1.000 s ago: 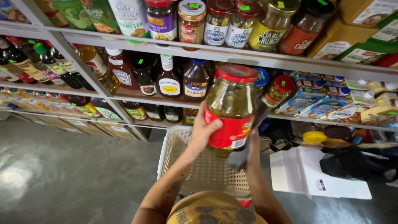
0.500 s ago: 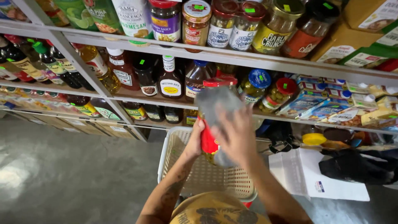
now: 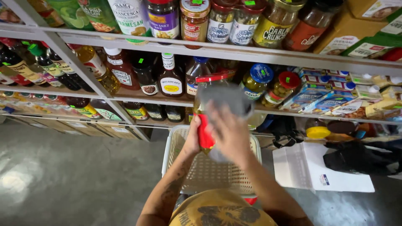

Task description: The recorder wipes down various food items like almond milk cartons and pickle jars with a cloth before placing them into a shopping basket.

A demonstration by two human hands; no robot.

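Note:
My left hand [image 3: 193, 138] grips a large glass jar [image 3: 205, 125] with a red lid and a red label, held upright in front of the middle shelf. My right hand [image 3: 228, 127] presses a grey cloth [image 3: 224, 99] flat against the jar's front, so most of the jar is hidden. Both forearms reach up from the bottom of the view over a white plastic basket [image 3: 176, 144].
Metal shelves [image 3: 251, 54] in front hold jars, sauce bottles and boxes. Dark bottles stand at the left [image 3: 25, 67]. A white paper bag [image 3: 318, 167] and a black bag [image 3: 360, 157] lie on the grey floor at the right.
The jar was bare and in full view a second ago. My right hand has since brought the grey cloth over its front and rubs there; the jar sits slightly lower.

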